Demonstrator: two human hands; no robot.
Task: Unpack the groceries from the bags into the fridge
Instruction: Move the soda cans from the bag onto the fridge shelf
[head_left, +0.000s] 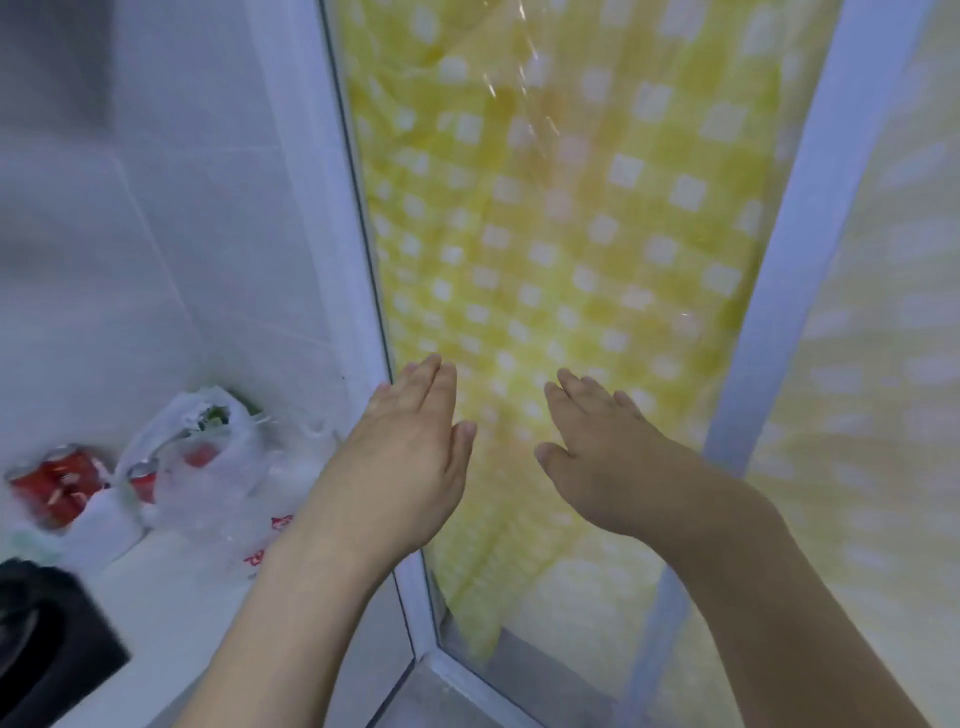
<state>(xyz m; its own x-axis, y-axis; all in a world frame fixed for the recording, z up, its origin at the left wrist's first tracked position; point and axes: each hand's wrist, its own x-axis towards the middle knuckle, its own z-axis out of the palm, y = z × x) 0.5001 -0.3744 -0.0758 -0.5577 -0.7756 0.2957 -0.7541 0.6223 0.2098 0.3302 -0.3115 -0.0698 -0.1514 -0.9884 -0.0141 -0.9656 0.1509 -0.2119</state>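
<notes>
Both hands, left hand (410, 447) and right hand (597, 457), hover flat with fingers straight and empty before the window (545, 208), apparently between items, while the grocery bags (208, 457) wait at the worktop's (171, 597) back edge.

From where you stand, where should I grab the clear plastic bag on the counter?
Take the clear plastic bag by its bunched top near the wall, coming from above with the left hand. The top stands gathered upward, while the body is slack round red items.
</notes>
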